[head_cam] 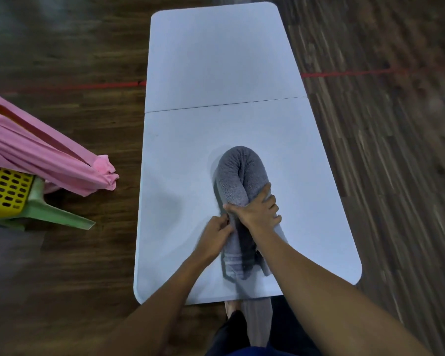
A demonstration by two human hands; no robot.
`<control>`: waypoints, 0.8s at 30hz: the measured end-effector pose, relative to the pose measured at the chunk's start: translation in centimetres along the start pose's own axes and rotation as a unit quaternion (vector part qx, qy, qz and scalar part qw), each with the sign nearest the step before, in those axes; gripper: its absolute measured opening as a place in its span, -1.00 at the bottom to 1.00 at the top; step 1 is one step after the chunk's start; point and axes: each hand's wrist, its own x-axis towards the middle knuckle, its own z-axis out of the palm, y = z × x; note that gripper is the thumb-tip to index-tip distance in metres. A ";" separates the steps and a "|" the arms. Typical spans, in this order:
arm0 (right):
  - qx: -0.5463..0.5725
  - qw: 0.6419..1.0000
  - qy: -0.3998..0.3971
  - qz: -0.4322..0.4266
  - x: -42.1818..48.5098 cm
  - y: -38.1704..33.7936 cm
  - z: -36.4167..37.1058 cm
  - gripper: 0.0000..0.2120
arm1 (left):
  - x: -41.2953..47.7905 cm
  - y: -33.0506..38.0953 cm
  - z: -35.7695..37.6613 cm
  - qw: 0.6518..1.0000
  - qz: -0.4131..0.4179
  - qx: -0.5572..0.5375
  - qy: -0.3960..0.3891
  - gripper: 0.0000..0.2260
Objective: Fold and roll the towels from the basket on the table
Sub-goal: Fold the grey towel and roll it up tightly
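a grey towel (242, 176) lies on the near half of the white tabletop (216, 60), its far part rolled thick and its flat tail running toward the near edge. the right hand (257, 210) has its grip clamped over the roll. the left hand (216, 233) pinches the towel's left edge just beside it. off the tabletop to the left, a yellow basket (6, 191) sits under pink cloth (36, 150).

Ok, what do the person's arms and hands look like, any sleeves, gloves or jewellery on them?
Both arms are bare: the left forearm and the right forearm show no sleeve all the way to the picture's lower edge. The left hand and the right hand wear no gloves. No watch, bracelet or ring shows on either.
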 end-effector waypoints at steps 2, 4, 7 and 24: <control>-0.033 0.999 0.000 -0.007 0.6 0.5 -0.1 0.32 | -0.1 -2.5 -2.1 0.981 0.025 0.155 0.116 -0.75; -0.066 0.997 0.009 -0.032 0.9 0.8 0.1 0.28 | -0.2 -4.6 -3.9 0.927 0.030 0.309 0.209 -0.60; -0.103 0.991 0.024 -0.081 1.3 1.5 -0.1 0.21 | -0.4 -6.7 -5.2 0.896 0.011 0.399 0.197 -0.41; -0.069 0.960 0.040 -0.268 1.7 1.6 -0.8 -0.13 | -2.8 -6.2 -5.5 0.897 -0.042 0.371 0.235 -0.48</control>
